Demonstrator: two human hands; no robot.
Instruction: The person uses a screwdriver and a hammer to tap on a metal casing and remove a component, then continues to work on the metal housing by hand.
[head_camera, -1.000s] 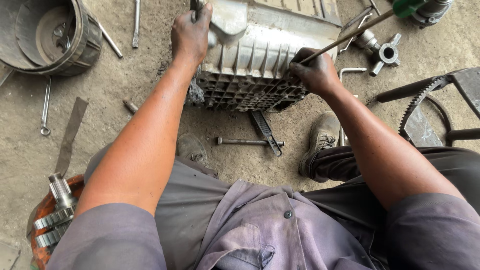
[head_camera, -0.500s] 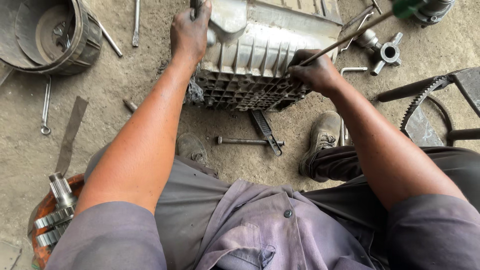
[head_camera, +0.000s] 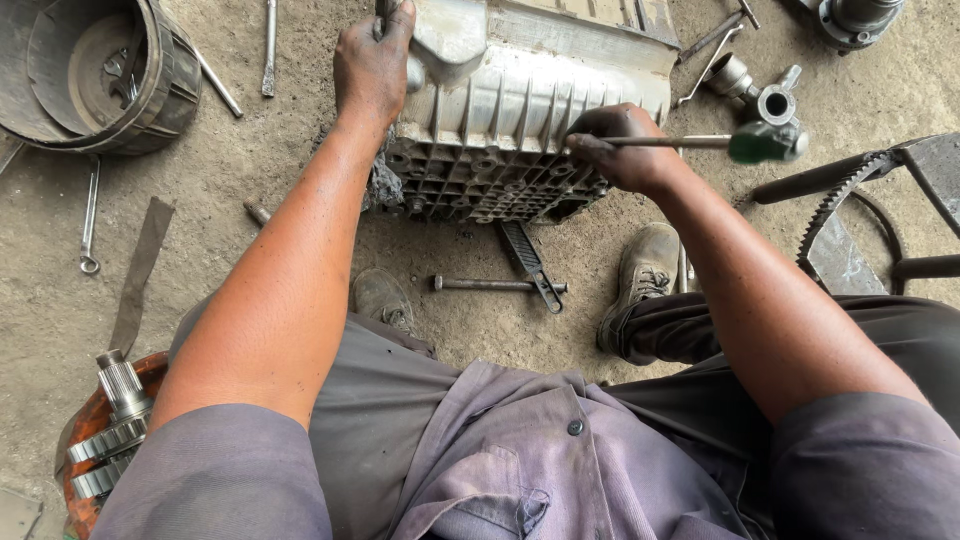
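At the far left a round metal drum (head_camera: 95, 75) lies on the dirt floor (head_camera: 250, 170), its open side facing up. Near it, a slim wrench (head_camera: 90, 215) lies flat, and a flat dark strip (head_camera: 140, 270) rests just to its right. At the near left corner a toothed gear shaft (head_camera: 115, 420) stands in an orange container (head_camera: 150, 372).

The left hand (head_camera: 372, 62) reaches far forward and wraps around a dark handle at the top left edge of the ribbed aluminium housing (head_camera: 530, 110); its fingers are curled tight about that handle, though the handle itself is mostly hidden. The housing sits on the floor at the far centre, between both arms, its gridded face turned toward the person.

Near the housing, on the ground between the person's two worn shoes, a dark bar (head_camera: 527, 262) and a steel bolt (head_camera: 495, 285) lie crossing each other at the bolt's right end.

The right hand (head_camera: 625, 148) rests against the right side of the housing, its fingers closed around the thin metal shaft of a green-headed hammer (head_camera: 765, 145). The shaft runs level to the right, and the green head hangs past the housing's right edge.

Farther right, a small metal fitting (head_camera: 775, 100) lies on the floor just beyond the hammer head, and a toothed sprocket arc (head_camera: 840, 195) on a dark frame stands at the right edge.
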